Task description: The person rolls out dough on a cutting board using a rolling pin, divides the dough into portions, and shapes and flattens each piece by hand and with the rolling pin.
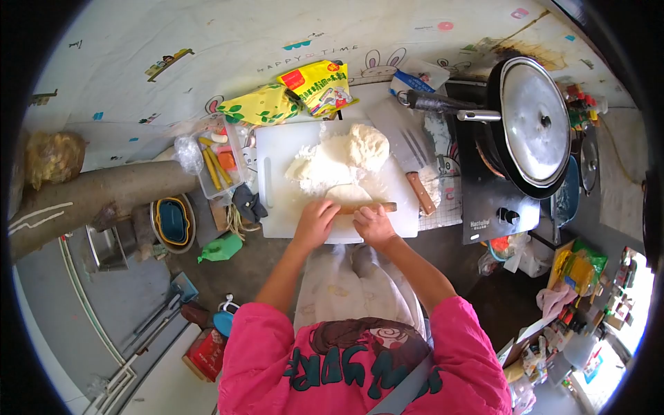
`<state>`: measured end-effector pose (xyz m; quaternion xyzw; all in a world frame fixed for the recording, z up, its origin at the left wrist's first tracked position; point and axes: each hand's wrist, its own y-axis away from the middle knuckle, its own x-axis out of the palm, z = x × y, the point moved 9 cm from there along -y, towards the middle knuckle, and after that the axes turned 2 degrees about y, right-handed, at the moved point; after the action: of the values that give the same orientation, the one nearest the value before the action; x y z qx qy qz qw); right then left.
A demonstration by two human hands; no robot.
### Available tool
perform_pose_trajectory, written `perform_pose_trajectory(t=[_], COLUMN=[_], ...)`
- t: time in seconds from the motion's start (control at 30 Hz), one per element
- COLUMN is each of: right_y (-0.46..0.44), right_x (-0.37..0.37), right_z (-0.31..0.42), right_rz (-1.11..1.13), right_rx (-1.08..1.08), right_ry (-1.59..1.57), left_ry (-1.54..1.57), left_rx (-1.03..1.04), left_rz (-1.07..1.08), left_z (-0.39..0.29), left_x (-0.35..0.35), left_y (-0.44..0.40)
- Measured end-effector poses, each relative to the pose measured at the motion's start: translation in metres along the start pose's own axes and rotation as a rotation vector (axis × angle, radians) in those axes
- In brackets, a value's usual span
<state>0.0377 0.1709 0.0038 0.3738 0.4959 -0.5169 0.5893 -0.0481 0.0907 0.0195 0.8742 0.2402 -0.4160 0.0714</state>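
A wooden rolling pin (384,207) lies crosswise near the front edge of the white cutting board (277,162). My right hand (374,225) is closed over it, with its right end sticking out past the fingers. At the pin's left end, my left hand (317,220) has its fingers closed on it, close to the dough's edge. A flat, pale piece of dough (348,193) lies just beyond the pin, partly hidden by it. Behind that are a heap of white flour (321,166) and a rough lump of dough (369,147).
A cleaver with a wooden handle (420,194) lies at the board's right. Beyond it stands a black stove (484,214) with a lidded pan (536,128). Yellow bags (318,86) lean at the back. A clear plastic container (220,162) sits left of the board.
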Motion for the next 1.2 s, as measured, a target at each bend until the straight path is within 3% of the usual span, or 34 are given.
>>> perform_pose_trajectory(t=[0.07, 0.23, 0.37, 0.5, 0.53, 0.67, 0.77, 0.87, 1.03, 1.1, 1.2], right_y=[-0.005, -0.024, -0.023, -0.019, -0.016, -0.006, -0.014, 0.001, 0.024, 0.015, -0.012], right_x=[-0.008, -0.022, -0.011, -0.047, -0.027, 0.023, 0.020, 0.036, 0.026, 0.025, 0.020], right_z=[-0.001, -0.037, -0.068, -0.036, -0.018, 0.000, -0.001, 0.006, 0.023, 0.015, -0.009], right_rz=[-0.064, -0.150, -0.167, -0.324, -0.136, 0.187, 0.223, 0.268, 0.262, 0.318, 0.228], right_rx=[-0.009, 0.353, 0.535, 0.311, 0.220, 0.301, 0.425, 0.391, 0.412, 0.434, 0.487], right_ry=[0.002, -0.263, -0.449, -0.231, -0.149, 0.085, 0.054, 0.173, 0.064, 0.010, 0.078], left_ry=[-0.048, -0.108, 0.163, 0.184, 0.193, 0.045, -0.189, -0.294, -0.385, -0.343, -0.299], left_rx=[0.051, 0.066, -0.119, -0.141, -0.146, -0.101, 0.073, -0.055, -0.122, -0.209, -0.288], left_rz=[0.007, -0.038, -0.024, 0.021, 0.007, -0.178, -0.130, -0.097, -0.023, -0.021, -0.024], left_z=[-0.009, -0.014, 0.031, 0.036, 0.037, 0.014, -0.016, -0.016, -0.027, -0.017, -0.008], left_x=[-0.001, -0.001, 0.021, 0.016, 0.016, -0.007, 0.010, 0.034, 0.055, 0.055, 0.034], left_y=[0.002, 0.000, -0.013, -0.022, -0.023, -0.027, -0.015, 0.008, 0.043, 0.033, 0.000])
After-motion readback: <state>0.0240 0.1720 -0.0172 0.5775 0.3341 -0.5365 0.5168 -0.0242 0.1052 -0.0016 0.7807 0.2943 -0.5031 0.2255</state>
